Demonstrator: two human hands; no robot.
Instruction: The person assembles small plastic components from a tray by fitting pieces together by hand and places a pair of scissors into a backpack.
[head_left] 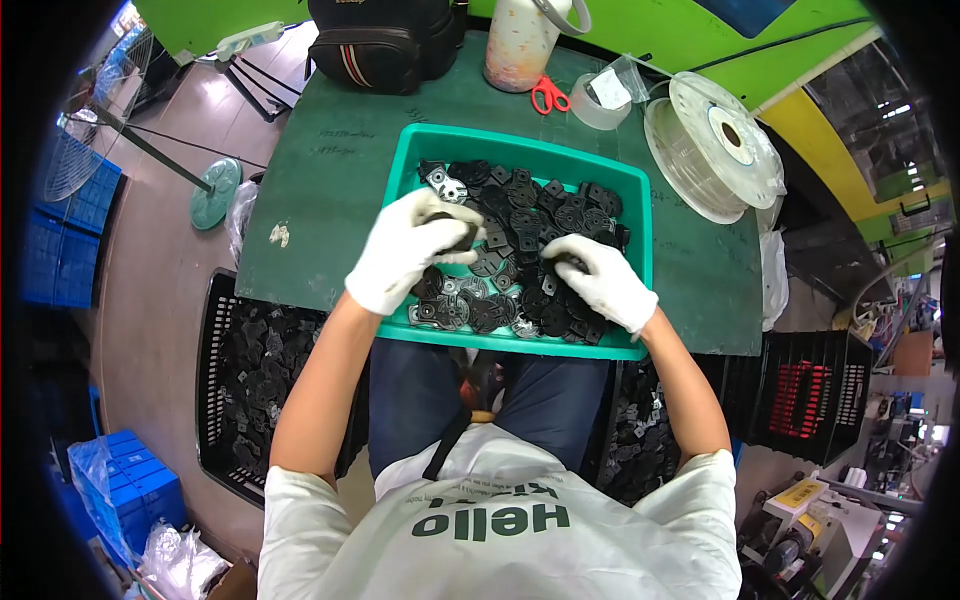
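Note:
A teal plastic tray (520, 143) on the table holds a heap of black molded plastic parts (525, 220), some with shiny metallic or clear faces. My left hand (415, 245), in a white glove, is over the tray's left side with its fingers curled round a black plastic part (455, 235). On the right side of the heap, my gloved right hand (597, 277) has its thumb and fingers closed on another dark piece (573, 262), mostly hidden by the glove.
Behind the tray stand a black bag (385, 45), a white jug (520, 45), red scissors (549, 95), a tape roll (600, 103) and a large clear spool (715, 145). Black crates (215, 380) of similar parts flank my legs. A fan base (215, 193) stands at left.

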